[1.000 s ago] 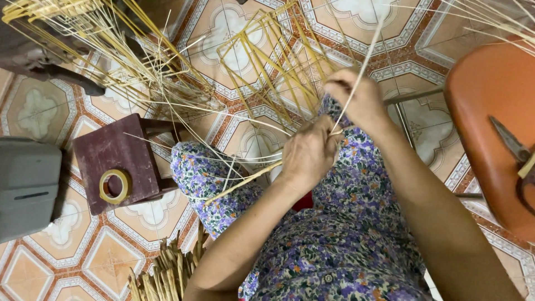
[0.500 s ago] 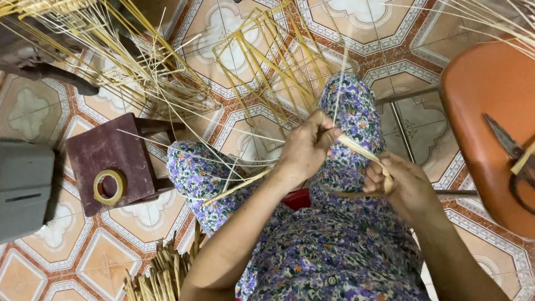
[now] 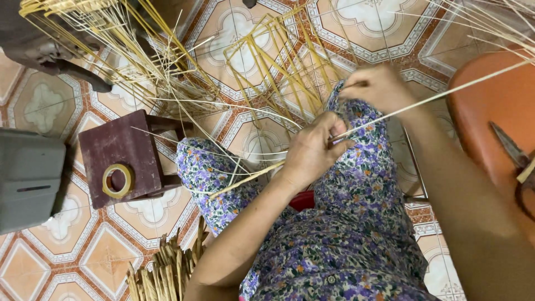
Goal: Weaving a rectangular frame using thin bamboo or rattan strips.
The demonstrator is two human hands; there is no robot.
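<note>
Hands over lap, floral fabric underneath. Left hand (image 3: 313, 149) closed on a pale bamboo strip (image 3: 390, 115), thumb and fingers pinched at knee height; strip running up-right across the frame, past the orange stool (image 3: 496, 106). Second strip (image 3: 245, 180) sticking out lower-left from the same fist, over the left thigh. Right hand (image 3: 376, 86) curled shut just above the strip, near the right knee (what it pinches: cannot tell, fingers turned away). Half-woven bamboo frame (image 3: 267, 61) standing on the tiled floor (image 3: 50, 262) ahead of the knees, loose splints (image 3: 111, 33) fanned out top-left. Dark wooden stool (image 3: 120, 147) left of the thigh, tape roll (image 3: 117, 180) lying on top. Scissors (image 3: 510, 147) on orange stool. Bundle of cut strips (image 3: 167, 273) at bottom edge.
</note>
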